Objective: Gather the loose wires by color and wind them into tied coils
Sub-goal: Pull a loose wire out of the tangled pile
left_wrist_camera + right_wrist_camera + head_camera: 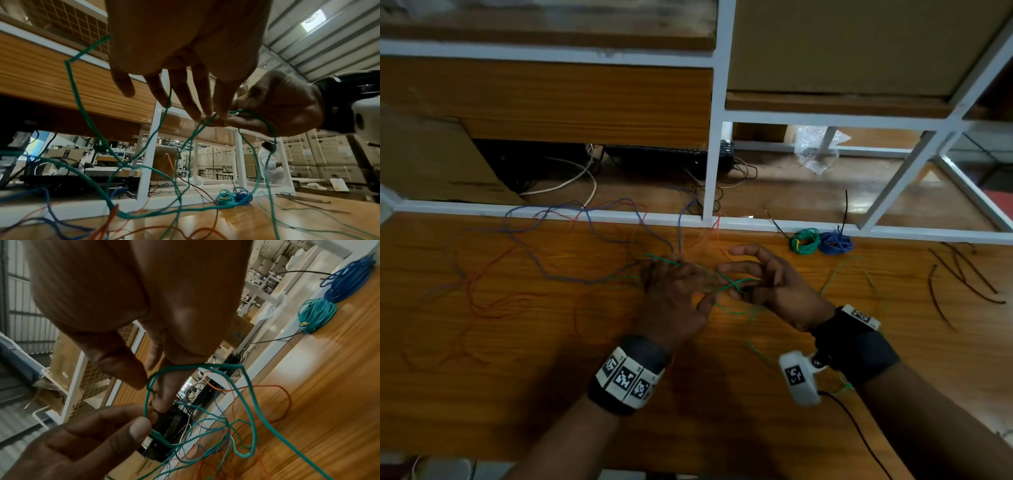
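Both hands meet over the middle of the wooden table (pixel 551 394). My left hand (pixel 709 292) pinches a loose green wire (pixel 736 283) between thumb and fingertips, as the left wrist view shows (pixel 209 113). My right hand (pixel 743 285) pinches the same green wire (pixel 249 402) just beside it, thumb against forefinger (pixel 152 394). Slack green loops hang down to the table. A tied green coil (pixel 804 241) and a tied blue coil (pixel 836 243) lie at the table's back edge, to the right.
Loose blue wires (pixel 592 236) and red wires (pixel 479 301) sprawl over the left half of the table. Brown wire pieces (pixel 959 274) lie at the far right. A white metal frame (pixel 709 147) with wooden shelves rises behind the table.
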{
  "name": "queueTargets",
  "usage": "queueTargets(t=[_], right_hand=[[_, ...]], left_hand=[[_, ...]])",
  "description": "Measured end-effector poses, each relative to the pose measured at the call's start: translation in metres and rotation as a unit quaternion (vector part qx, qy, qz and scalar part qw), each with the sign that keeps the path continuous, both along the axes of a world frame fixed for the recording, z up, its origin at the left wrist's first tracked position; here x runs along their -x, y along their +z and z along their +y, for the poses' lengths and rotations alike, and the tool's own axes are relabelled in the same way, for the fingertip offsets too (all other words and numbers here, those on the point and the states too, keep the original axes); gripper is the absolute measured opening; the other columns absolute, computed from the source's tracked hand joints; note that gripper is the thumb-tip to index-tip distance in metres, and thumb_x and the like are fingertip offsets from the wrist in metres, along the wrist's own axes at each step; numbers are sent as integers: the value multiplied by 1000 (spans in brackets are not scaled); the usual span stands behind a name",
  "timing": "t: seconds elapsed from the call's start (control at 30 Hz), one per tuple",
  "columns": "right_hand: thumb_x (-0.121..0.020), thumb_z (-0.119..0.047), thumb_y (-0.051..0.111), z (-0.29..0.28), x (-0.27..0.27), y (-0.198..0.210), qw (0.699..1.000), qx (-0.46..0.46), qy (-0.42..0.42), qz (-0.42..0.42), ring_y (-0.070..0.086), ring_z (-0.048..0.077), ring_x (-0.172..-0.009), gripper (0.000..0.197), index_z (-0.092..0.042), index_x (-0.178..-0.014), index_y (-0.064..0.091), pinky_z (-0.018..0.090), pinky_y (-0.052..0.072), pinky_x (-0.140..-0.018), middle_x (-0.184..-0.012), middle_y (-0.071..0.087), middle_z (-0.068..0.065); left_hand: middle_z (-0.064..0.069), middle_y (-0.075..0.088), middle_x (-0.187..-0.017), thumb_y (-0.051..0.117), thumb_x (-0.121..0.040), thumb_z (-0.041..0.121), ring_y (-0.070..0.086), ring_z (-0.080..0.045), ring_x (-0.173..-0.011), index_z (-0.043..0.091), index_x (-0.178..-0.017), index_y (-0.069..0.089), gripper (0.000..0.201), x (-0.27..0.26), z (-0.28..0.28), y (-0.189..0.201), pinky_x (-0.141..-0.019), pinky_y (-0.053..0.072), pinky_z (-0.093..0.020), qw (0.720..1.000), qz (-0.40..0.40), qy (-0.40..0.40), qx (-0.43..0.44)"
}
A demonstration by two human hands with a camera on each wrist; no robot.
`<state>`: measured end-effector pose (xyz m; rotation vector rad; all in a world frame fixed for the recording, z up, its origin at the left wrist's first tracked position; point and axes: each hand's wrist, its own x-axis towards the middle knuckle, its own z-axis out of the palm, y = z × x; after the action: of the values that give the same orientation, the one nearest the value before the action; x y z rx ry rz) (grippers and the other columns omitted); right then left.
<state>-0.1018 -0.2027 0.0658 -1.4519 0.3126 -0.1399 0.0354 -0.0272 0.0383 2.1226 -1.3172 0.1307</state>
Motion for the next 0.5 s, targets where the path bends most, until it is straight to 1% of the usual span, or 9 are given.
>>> queueTargets(t=[0.1,0.17,0.23,0.27,0.33,0.4,0.43,0.47,0.5], right_hand=[[-88,25,60,0,5,2,1000,-2,-2,0,62,32,-129,65,-9,-142,47,46,53,-106,-137,65,18],[-89,21,63,0,5,4,999,32,-13,15,66,31,-124,63,-11,-141,49,48,54,-103,-133,67,18],[-88,16,69,-2,8,6,992,111,-27,48,73,29,-110,54,-13,-131,55,54,55,-97,-120,70,17],[-87,13,73,-3,9,5,985,162,-28,60,75,26,-102,47,-13,-123,58,55,57,-93,-112,71,14],[-85,5,79,-9,16,2,968,241,-33,68,77,24,-86,35,-12,-112,65,50,63,-77,-100,75,6],[-85,3,79,-17,22,-2,947,304,-57,88,75,19,-74,35,-15,-112,67,38,62,-60,-95,77,1],[-83,5,77,-22,25,-4,932,342,-64,100,74,13,-73,41,-18,-116,67,30,58,-57,-93,77,-1],[-80,8,74,-27,28,-7,917,377,-63,117,73,8,-73,47,-18,-118,68,25,56,-58,-91,77,-1],[-78,11,70,-30,31,-10,903,403,-57,136,73,7,-74,49,-17,-118,69,24,57,-61,-88,77,-1]], left_hand=[[16,67,-103,68,-79,44,55,-19,-108,36,-97,75,21,-3,1,0,-100,34,-41,999,-22,-33,2],[9,68,-100,65,-83,37,56,-22,-104,29,-92,75,15,-4,-1,3,-98,36,-40,998,-27,-58,12],[2,68,-94,61,-86,28,56,-23,-97,23,-86,72,13,-13,-1,6,-89,36,-33,999,-30,-7,42],[1,68,-93,60,-89,28,58,-23,-93,22,-87,71,12,-22,1,8,-85,38,-33,997,1,35,62],[6,68,-93,56,-92,37,62,-20,-90,25,-90,68,16,-44,10,12,-84,46,-37,989,60,88,101],[11,66,-91,50,-95,41,64,-20,-90,27,-94,63,19,-64,21,14,-87,48,-41,978,80,145,123],[11,66,-91,51,-97,38,65,-21,-91,27,-95,62,15,-75,28,16,-86,49,-41,968,95,188,134],[9,69,-91,54,-98,33,65,-20,-90,27,-96,60,9,-85,34,17,-84,49,-38,953,122,229,155],[6,72,-91,55,-99,31,67,-20,-88,29,-96,58,4,-93,41,21,-80,50,-35,936,163,251,185]])
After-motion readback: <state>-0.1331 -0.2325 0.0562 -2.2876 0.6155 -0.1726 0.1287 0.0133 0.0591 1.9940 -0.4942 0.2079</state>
